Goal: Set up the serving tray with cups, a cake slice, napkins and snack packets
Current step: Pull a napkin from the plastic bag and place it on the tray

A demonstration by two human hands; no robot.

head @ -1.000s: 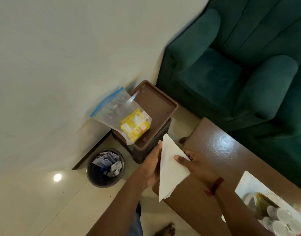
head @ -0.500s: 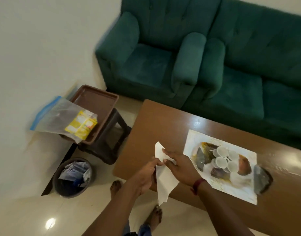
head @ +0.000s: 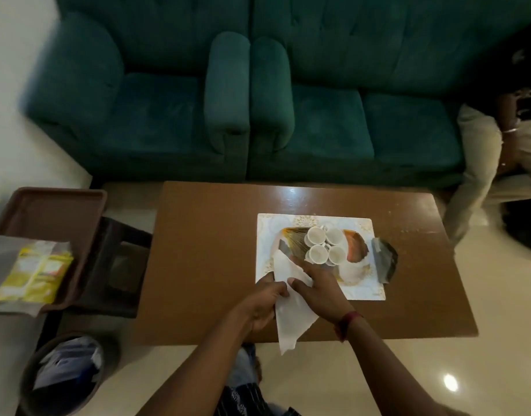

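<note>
Both hands grasp one white paper napkin (head: 291, 307) over the near left corner of the serving tray (head: 375, 291). The left hand (head: 259, 304) pinches the napkin's left edge between thumb and fingers; the right hand (head: 316, 291) lies flat across its upper part, thumb on the fold and fingers reaching toward the tray's middle. The napkin looks folded into a long triangle, its top point on the tray and its bottom point hanging past the near edge of the brown worktop (head: 204, 259).

The step in hand appears to be laying this napkin on the tray. To do it well, the fold should be kept pressed while the paper comes down, since thin tissue springs open once let go. The whole triangle should be slid onto the tray's bare left strip, so nothing trails off the edge.

Four white cups (head: 325, 244) stand clustered at the tray's centre, close to the right fingertips, so the hand should stay low and clear of them. The left hand should release first, then the right, lifting straight up.

A clear bag with yellow snack packets (head: 33, 274) waits on the brown side tray (head: 54, 217) well to the left; no cake slice can be made out.
</note>
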